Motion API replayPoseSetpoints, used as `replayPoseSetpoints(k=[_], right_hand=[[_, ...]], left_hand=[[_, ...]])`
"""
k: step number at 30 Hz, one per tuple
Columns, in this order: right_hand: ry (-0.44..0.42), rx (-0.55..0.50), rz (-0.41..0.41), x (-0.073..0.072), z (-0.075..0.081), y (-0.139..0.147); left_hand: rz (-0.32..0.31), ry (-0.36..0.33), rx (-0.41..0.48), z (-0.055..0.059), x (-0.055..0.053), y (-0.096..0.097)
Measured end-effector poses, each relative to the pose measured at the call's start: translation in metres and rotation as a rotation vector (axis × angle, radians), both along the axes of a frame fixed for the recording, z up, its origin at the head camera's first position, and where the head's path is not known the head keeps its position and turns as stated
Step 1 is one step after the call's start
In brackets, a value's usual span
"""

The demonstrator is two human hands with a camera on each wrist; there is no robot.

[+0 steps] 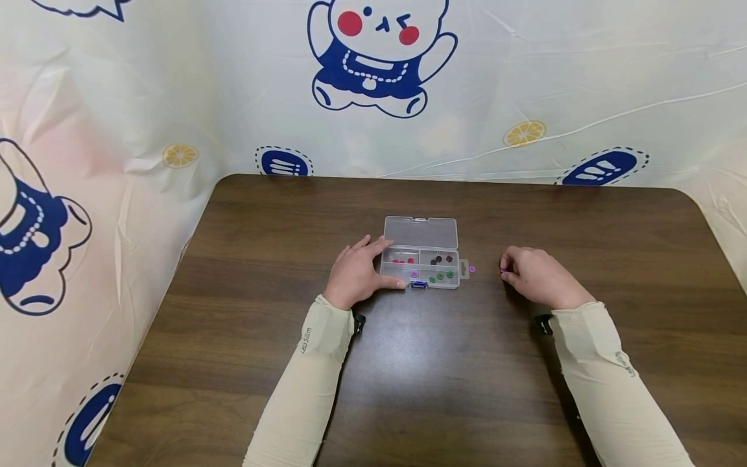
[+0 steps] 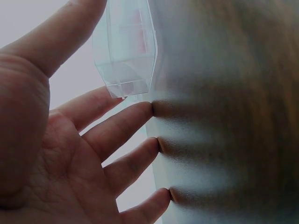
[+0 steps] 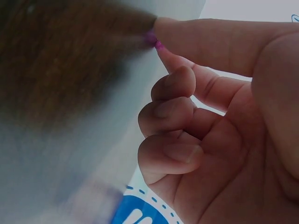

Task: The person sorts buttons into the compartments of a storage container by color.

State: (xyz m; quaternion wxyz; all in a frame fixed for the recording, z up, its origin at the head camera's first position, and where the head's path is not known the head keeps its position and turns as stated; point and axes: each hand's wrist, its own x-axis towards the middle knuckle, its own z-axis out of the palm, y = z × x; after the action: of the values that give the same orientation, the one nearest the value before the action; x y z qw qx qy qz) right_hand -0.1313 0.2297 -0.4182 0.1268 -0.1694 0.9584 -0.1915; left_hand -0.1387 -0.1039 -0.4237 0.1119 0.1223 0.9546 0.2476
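Note:
A clear plastic compartment box (image 1: 439, 268) lies on the table with its lid (image 1: 420, 232) folded back. My left hand (image 1: 357, 275) is at its left end, thumb along the front edge and index finger by the hinge side. In the left wrist view the other fingertips (image 2: 159, 144) touch the tabletop. Red beads (image 1: 403, 261) are in the back left compartment, dark ones (image 1: 439, 259) back right, green ones (image 1: 440, 276) front right, and a purple one front left. To the box's right, my right hand (image 1: 533, 275) pinches a purple bead (image 3: 159, 45) close to the tabletop.
Another purple bead (image 1: 472, 268) lies on the table just beyond the box's hanging tab (image 1: 463, 268). A blue latch (image 1: 419, 284) sits at the box's front. The brown wooden table (image 1: 233, 363) backs onto a printed cloth (image 1: 245, 84).

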Motion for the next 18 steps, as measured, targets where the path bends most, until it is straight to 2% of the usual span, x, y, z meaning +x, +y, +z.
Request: replayPoseSetpoints(k=[18], right_hand=[[0.008, 0.007, -0.002, -0.0016, -0.0002, -0.0007]], left_hand=[[-0.004, -0.01, -0.003, -0.0002, -0.0003, 0.0002]])
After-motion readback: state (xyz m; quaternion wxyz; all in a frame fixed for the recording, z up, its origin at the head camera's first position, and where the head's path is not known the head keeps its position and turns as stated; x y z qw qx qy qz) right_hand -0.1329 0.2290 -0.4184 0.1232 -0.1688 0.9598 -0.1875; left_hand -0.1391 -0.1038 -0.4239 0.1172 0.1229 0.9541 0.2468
